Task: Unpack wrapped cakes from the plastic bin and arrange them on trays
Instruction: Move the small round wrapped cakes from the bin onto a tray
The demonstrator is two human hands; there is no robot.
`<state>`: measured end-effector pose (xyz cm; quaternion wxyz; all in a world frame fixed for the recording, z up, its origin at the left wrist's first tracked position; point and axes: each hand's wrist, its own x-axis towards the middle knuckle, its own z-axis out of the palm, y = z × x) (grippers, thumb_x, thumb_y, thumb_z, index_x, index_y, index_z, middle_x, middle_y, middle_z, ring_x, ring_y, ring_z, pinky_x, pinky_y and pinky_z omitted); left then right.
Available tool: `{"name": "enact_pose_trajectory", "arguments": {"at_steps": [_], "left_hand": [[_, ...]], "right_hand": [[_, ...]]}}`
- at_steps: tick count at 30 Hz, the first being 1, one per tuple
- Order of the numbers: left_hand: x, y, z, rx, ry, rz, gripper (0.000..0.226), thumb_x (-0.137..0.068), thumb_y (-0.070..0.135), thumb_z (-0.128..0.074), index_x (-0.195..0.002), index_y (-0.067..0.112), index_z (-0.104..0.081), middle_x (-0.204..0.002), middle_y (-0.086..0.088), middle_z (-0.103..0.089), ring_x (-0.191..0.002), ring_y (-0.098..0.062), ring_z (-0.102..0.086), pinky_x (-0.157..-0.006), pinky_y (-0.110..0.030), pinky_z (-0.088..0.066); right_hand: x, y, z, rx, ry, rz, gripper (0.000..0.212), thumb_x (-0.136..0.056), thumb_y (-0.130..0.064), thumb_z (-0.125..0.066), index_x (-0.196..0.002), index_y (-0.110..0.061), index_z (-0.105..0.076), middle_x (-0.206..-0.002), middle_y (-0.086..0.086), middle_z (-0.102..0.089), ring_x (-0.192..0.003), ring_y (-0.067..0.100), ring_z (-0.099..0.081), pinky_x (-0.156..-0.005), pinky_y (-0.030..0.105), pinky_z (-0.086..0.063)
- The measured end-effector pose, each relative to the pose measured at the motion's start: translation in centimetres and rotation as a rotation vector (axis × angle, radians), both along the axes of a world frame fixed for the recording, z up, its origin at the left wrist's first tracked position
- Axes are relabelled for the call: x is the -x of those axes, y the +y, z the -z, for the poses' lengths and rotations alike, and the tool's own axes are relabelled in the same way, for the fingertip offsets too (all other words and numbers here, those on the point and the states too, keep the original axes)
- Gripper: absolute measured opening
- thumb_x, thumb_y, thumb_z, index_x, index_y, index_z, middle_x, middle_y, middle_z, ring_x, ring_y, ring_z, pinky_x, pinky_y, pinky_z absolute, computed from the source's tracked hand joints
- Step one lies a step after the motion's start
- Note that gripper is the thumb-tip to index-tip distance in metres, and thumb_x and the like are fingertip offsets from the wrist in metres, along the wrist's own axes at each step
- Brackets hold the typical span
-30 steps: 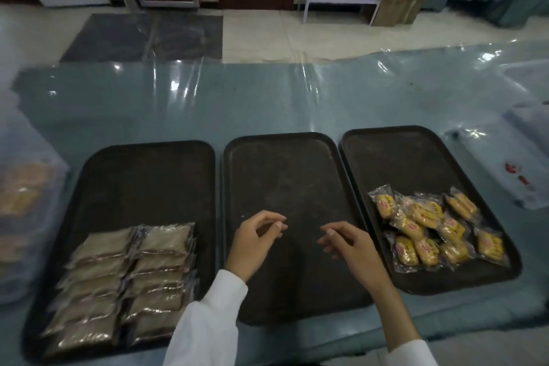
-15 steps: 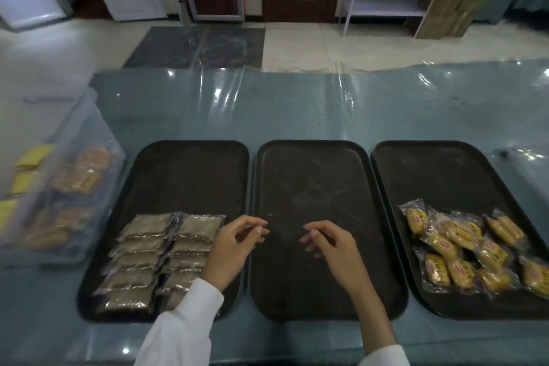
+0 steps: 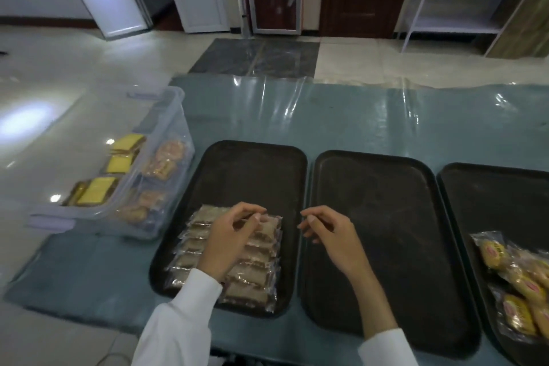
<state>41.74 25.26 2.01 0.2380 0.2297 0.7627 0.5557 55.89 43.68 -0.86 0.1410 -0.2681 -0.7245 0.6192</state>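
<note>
cakes: round wrapped cakes (image 3: 162, 157) sit in the clear plastic bin (image 3: 175, 116), far left
hands: left hand (image 3: 230, 242) and right hand (image 3: 332, 236) loosely curled, holding nothing
tip: I'd grab by the wrapper, fill the bare black middle tray (image 3: 383, 187) in rows

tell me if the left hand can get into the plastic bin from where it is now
Probably yes. The left hand holds nothing and hovers over the left tray; the plastic bin stands just left of that tray, its top open, with nothing between them.
</note>
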Motion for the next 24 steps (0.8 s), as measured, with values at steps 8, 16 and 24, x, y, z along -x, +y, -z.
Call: {"name": "enact_pose_trajectory", "arguments": {"at_steps": [8, 16, 24], "left_hand": [[10.8, -6.4, -1.7, -0.112, 0.038, -0.095, 0.014, -0.099, 0.008, -0.063, -0.105, 0.015, -0.073, -0.098, 0.000, -0.078, -0.084, -0.020, -0.075, -0.075, -0.027, -0.059], [22.3, -14.3, -2.8, -0.164, 0.077, -0.066, 0.014, -0.101, 0.014, -0.062, -0.108, 0.022, -0.072, -0.100, 0.007, -0.076, -0.090, -0.014, -0.074, -0.081, -0.029, -0.060], [31.3, -20.5, -2.6, -0.109, 0.086, -0.056, 0.016, -0.100, 0.011, -0.062, -0.107, 0.020, -0.074, -0.096, 0.005, -0.077, -0.085, -0.012, -0.072, -0.076, -0.029, -0.059]], "right_hand": [[9.2, -5.8, -0.4, -0.044, 0.001, -0.007, 0.019, -0.104, -0.014, -0.058, -0.107, -0.023, -0.074, -0.092, 0.000, -0.078, -0.083, 0.019, -0.073, -0.072, 0.030, -0.056], [21.1, -14.0, -1.9, -0.058, 0.025, 0.012, 0.018, -0.104, -0.012, -0.059, -0.108, -0.021, -0.074, -0.094, 0.002, -0.078, -0.082, 0.017, -0.073, -0.070, 0.025, -0.055], [29.3, -19.8, -2.8, -0.095, 0.033, -0.036, 0.018, -0.104, -0.013, -0.060, -0.109, -0.022, -0.074, -0.095, 0.002, -0.078, -0.085, 0.020, -0.074, -0.076, 0.036, -0.059]]}}
